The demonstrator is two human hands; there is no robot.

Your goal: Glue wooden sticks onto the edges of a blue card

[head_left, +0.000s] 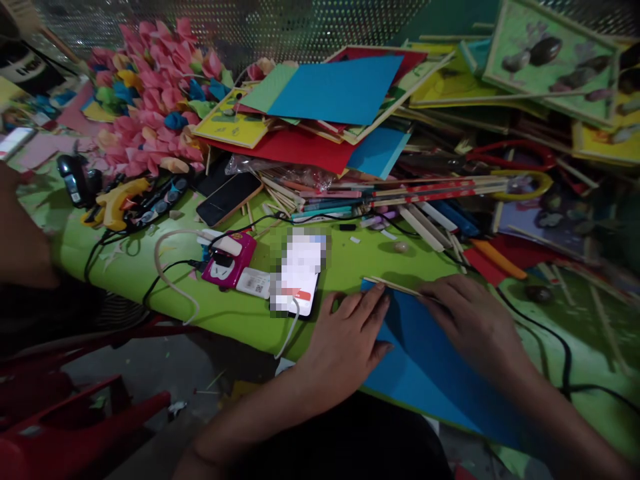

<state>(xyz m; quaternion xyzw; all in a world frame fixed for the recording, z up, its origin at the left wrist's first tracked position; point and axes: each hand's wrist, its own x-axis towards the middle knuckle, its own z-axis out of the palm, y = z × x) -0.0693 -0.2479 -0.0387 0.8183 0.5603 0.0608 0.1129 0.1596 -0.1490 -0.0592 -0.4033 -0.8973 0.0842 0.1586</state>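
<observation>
A sheet of blue card (425, 360) lies at the table's front edge, partly under my hands. Along its far edge runs a thin wooden stick (397, 287). My left hand (347, 337) rests with fingers stretched out at the card's left side, fingertips touching the stick near its left end. At the stick's other end, my right hand (475, 323) has its fingers closed on it; the fingertips are partly hidden. Just left of my left hand lies a lit phone (303, 273) with a white cable, its screen blurred.
A magenta power strip (245, 250) and a yellow glue gun (120, 203) sit to the left. A dark phone (229, 199), loose sticks and stacked coloured cards (335, 90) lie behind. Pink paper flowers (155, 87) are heaped back left. Another person's arm (23, 227) shows at left.
</observation>
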